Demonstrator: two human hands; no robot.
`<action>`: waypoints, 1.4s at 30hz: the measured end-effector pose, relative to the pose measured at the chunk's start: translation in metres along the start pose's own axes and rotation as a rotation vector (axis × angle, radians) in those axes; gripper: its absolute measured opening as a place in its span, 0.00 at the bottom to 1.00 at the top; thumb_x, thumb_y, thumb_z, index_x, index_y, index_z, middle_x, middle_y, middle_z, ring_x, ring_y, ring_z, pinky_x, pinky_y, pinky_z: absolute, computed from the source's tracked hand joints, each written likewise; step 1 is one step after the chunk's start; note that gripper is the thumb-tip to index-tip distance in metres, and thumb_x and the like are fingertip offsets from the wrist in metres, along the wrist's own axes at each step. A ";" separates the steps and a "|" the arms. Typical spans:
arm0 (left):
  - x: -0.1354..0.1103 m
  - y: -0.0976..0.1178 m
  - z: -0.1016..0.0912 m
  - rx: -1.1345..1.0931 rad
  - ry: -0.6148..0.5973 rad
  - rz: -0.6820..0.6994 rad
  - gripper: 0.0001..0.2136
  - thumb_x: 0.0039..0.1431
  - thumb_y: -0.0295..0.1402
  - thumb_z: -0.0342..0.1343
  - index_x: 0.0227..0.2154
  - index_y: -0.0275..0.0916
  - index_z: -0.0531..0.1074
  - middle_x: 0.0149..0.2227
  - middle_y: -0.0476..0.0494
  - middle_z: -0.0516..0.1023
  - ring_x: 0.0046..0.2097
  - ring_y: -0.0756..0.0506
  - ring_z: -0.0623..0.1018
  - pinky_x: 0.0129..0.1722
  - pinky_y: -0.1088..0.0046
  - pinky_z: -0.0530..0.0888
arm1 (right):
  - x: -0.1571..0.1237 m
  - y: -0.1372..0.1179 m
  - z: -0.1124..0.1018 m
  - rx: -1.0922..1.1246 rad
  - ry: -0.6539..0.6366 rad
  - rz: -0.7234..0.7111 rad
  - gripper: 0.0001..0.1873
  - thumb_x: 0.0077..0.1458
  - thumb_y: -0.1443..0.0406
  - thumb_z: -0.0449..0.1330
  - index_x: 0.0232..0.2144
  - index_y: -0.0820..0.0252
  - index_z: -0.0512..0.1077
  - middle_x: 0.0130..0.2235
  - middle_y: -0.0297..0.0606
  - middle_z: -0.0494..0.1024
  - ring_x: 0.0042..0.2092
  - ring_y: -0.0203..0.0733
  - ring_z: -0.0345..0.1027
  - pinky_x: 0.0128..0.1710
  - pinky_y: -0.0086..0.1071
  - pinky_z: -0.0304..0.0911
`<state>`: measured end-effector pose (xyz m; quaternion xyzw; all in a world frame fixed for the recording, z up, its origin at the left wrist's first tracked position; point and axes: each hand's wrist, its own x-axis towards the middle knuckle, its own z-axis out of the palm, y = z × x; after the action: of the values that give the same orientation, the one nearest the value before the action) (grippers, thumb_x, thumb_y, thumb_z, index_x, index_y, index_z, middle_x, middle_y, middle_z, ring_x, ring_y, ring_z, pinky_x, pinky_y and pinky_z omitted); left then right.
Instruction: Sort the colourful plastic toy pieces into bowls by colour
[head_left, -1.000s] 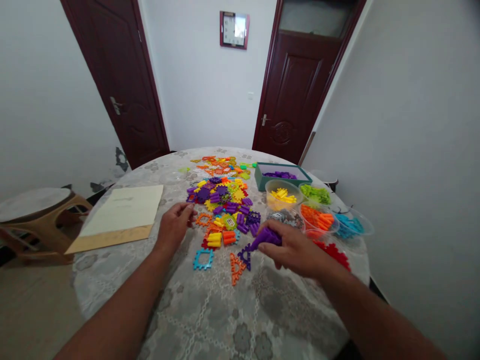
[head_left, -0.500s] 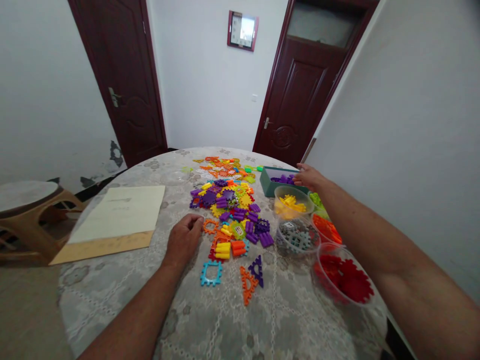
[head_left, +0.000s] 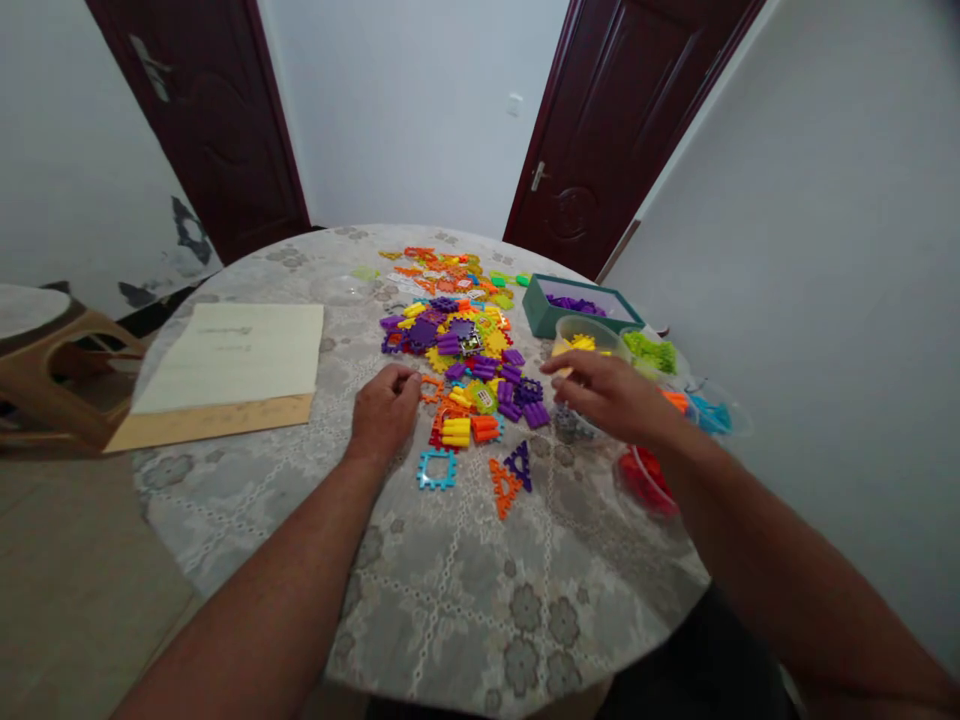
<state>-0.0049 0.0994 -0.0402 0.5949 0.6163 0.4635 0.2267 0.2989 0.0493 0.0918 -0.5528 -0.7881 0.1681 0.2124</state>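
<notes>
My left hand [head_left: 384, 412] rests on the table with its fingers curled closed, right beside an orange frame piece [head_left: 432, 390]. Whatever lies inside those fingers, if anything, is hidden. My right hand [head_left: 611, 392] hovers open over the right side, its fingers stretched toward the purple pieces [head_left: 535, 414] and holding nothing I can see. Below it a tub of grey pieces [head_left: 574, 422] is partly covered. In front of my left hand spreads a mixed pile of plastic building pieces [head_left: 450, 340]. Nearer me lie a blue square frame [head_left: 436, 470], an orange triangle [head_left: 503, 487] and a purple triangle [head_left: 519, 465].
A green box [head_left: 541, 318] holds purple pieces at the back right. Clear tubs of yellow [head_left: 581, 343], lime [head_left: 649, 351], blue [head_left: 709, 413] and red pieces [head_left: 646, 480] stand nearby. A flat cream board [head_left: 232, 355] lies left; a stool [head_left: 67, 370] stands beyond the table.
My right hand has come back from the green box toward the middle of the table. My left hand stays beside the orange frame. The view has tilted downward.
</notes>
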 end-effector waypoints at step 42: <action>-0.003 -0.002 0.004 0.090 -0.062 0.122 0.12 0.65 0.39 0.51 0.36 0.42 0.78 0.35 0.45 0.83 0.36 0.44 0.79 0.43 0.70 0.72 | 0.000 0.004 0.135 -0.660 0.055 0.342 0.11 0.64 0.68 0.57 0.48 0.65 0.70 0.44 0.57 0.76 0.45 0.54 0.75 0.42 0.39 0.71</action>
<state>-0.0022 0.0980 -0.0450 0.6549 0.5918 0.4297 0.1903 0.2318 0.0464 -0.0253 -0.7196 -0.6900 -0.0767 0.0126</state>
